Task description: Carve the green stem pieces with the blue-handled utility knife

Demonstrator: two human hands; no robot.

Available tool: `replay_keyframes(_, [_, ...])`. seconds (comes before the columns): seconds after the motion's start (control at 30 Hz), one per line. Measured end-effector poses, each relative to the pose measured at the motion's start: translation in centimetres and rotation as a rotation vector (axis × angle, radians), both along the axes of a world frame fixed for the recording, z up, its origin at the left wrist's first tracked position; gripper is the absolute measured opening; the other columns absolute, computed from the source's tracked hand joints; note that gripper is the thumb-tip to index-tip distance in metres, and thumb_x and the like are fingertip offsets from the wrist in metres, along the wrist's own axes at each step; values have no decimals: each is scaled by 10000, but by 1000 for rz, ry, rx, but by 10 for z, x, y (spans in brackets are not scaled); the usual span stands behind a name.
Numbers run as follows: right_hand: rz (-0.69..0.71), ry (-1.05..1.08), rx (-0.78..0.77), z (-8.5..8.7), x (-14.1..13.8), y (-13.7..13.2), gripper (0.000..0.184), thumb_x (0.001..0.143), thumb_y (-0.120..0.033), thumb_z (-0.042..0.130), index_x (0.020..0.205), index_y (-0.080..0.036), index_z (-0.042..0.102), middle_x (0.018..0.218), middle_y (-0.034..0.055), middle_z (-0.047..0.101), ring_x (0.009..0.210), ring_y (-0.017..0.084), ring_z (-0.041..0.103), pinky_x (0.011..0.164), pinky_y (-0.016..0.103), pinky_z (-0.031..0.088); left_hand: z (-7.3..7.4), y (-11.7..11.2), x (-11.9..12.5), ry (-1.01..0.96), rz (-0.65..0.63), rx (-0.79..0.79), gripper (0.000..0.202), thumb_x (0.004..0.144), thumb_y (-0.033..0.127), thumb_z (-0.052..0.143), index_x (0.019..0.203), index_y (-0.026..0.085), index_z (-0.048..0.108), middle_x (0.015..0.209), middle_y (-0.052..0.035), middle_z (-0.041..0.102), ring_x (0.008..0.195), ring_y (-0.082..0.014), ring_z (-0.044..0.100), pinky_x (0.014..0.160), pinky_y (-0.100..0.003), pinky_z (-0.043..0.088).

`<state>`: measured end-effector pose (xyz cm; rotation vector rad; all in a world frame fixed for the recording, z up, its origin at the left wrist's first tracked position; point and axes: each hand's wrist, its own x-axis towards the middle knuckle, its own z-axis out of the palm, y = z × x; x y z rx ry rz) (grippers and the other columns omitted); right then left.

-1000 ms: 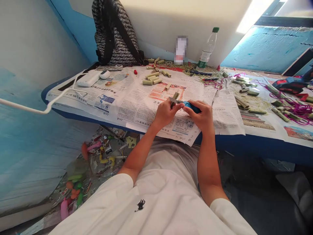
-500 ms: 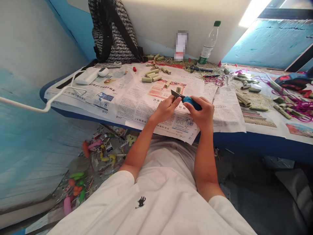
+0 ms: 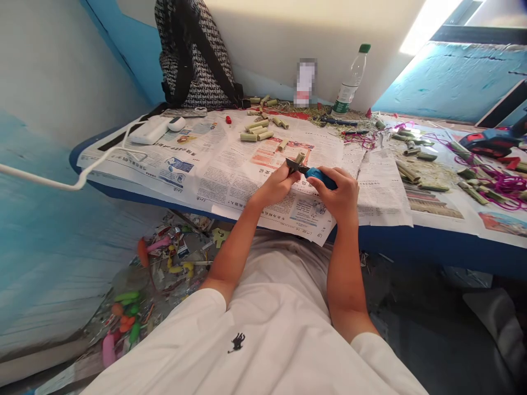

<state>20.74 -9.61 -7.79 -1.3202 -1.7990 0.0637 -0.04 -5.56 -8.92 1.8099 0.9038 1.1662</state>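
Observation:
My left hand is closed around a short bamboo piece, whose upper end sticks out beyond the fingers. In my right hand is a utility knife with a blue handle, gripped with the fingers wrapped round it. Its dark blade points left and lies across the bamboo, close to my left thumb. Whether the edge cuts into the bamboo cannot be made out. Just beyond, a loose bamboo piece lies on the newspaper, with a group of cut bamboo pieces farther back.
A patterned backpack leans at the back left, near a white power strip. Toward the back right stands a plastic bottle. Purple string, bamboo offcuts and a blue power tool are on the right. Litter covers the floor at left.
The bamboo piece now leans to the right and shows more above my left fingers. My hands and the knife have shifted slightly left and down; the view has tipped a little.

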Motion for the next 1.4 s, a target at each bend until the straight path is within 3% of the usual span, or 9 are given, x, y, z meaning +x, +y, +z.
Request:
replay_keyframes(0.13, [12, 5, 13, -1, 0, 0, 659, 994, -828, 532, 1144, -262, 835, 1058, 108, 798, 973, 298, 748, 848, 404, 533, 3, -4, -2, 6, 3, 17, 366, 986, 518, 683, 1225, 240, 681, 1171, -88, 740, 1234, -294, 668, 1109, -460, 545])
replay_keyframes(0.27, [10, 1, 46, -3, 1, 1, 662, 1003, -823, 521, 1149, -258, 834, 1030, 104, 792, 942, 287, 742, 809, 390, 526, 3, -6, -2, -16, -71, 12, 547, 939, 711, 687, 1211, 237, 696, 1087, -92, 733, 1187, -318, 693, 1074, -470, 566])
replay_keyframes(0.4, [16, -9, 82, -6, 1, 3, 653, 1005, -819, 528, 1149, -261, 836, 1024, 100, 794, 925, 277, 743, 800, 382, 525, -3, 0, 1, -54, -38, 25, 639, 906, 800, 660, 1192, 229, 674, 1074, -89, 714, 1139, -306, 682, 1045, -470, 557])
replay_keyframes(0.57, [29, -8, 96, -8, 3, 4, 649, 995, -828, 540, 1142, -272, 842, 1019, 88, 799, 918, 269, 746, 802, 379, 531, -7, 5, 3, -106, -31, 15, 618, 886, 793, 696, 1038, 196, 641, 993, -73, 660, 976, -234, 645, 934, -403, 528])
replay_keyframes(0.67, [34, -10, 99, -8, 4, 4, 634, 997, -819, 550, 1144, -276, 842, 1027, 82, 801, 916, 260, 746, 808, 373, 530, -6, 4, 4, -116, -54, 7, 613, 892, 775, 706, 1046, 185, 646, 996, -65, 659, 962, -208, 637, 926, -376, 515])
replay_keyframes(0.87, [-3, -32, 116, -8, 1, 3, 638, 1010, -810, 535, 1141, -266, 840, 1008, 89, 794, 925, 260, 743, 807, 371, 523, -1, -4, 6, -108, 59, 3, 614, 884, 749, 738, 1175, 210, 684, 896, -38, 667, 998, -224, 666, 933, -368, 525])
replay_keyframes(1.13, [-41, -74, 137, -12, -1, 3, 616, 1020, -792, 535, 1138, -258, 819, 1017, 102, 786, 969, 279, 732, 832, 384, 522, -1, -7, 8, -106, 120, -14, 601, 867, 750, 755, 1104, 202, 681, 882, -38, 689, 966, -228, 681, 885, -353, 514])
replay_keyframes(1.4, [-89, -114, 190, -18, 0, 6, 581, 1034, -760, 544, 1147, -261, 818, 989, 99, 769, 923, 265, 722, 798, 370, 507, -2, -7, 10, -93, 166, -19, 600, 830, 779, 767, 963, 205, 652, 775, -15, 619, 857, -212, 648, 794, -334, 487])
